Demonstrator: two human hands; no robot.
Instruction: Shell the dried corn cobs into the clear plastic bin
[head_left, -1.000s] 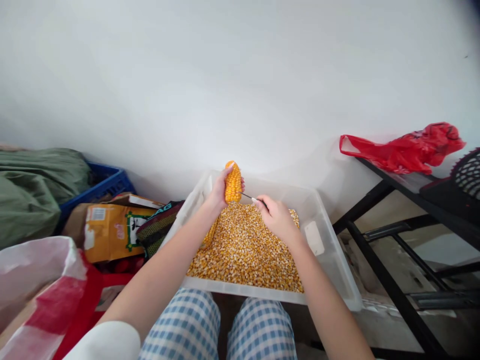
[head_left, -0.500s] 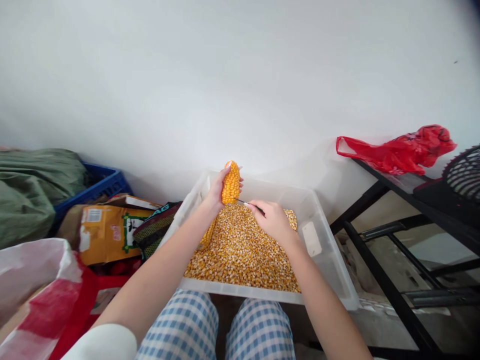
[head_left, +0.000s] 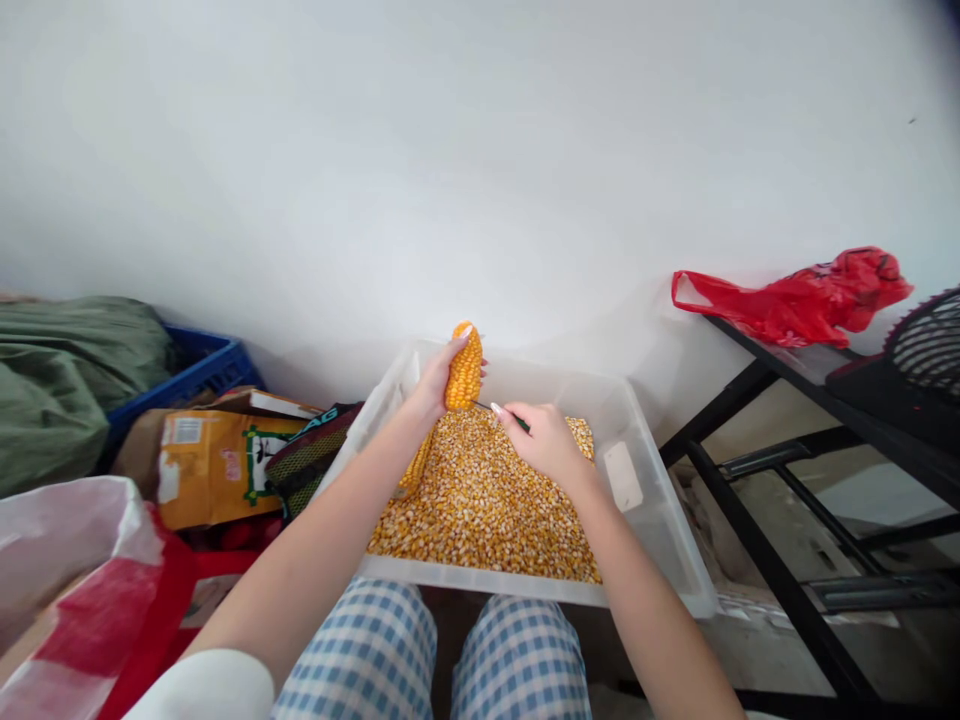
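The cob (head_left: 463, 375) is up over the bin (head_left: 487, 580), at about 11 o'clock from its middle, 1 end towards 12 and the other towards 6. The left hand (head_left: 441, 378) is wrapped round it from the 9 o'clock side, thumb on the near face near the top, fingertips showing past the 3 o'clock edge. At 4 o'clock from the cob, the right hand (head_left: 547, 438) is closed on the dark handle of a thin pick (head_left: 482, 405); its point is at the cob's lower edge, too fine to tell how deep it sits.

The cob should be light, stiff and hard to crush, its rows giving a knobbly grip, though dry kernels could be slick and break loose under pressure. The upper half looks the best hold, with fingers clear of the point at 5 o'clock. The pick should be light and rigid, best held by its handle. Below, loose kernels (head_left: 487, 500) would shift easily; another cob (head_left: 414, 470) lies on them at 9 o'clock.
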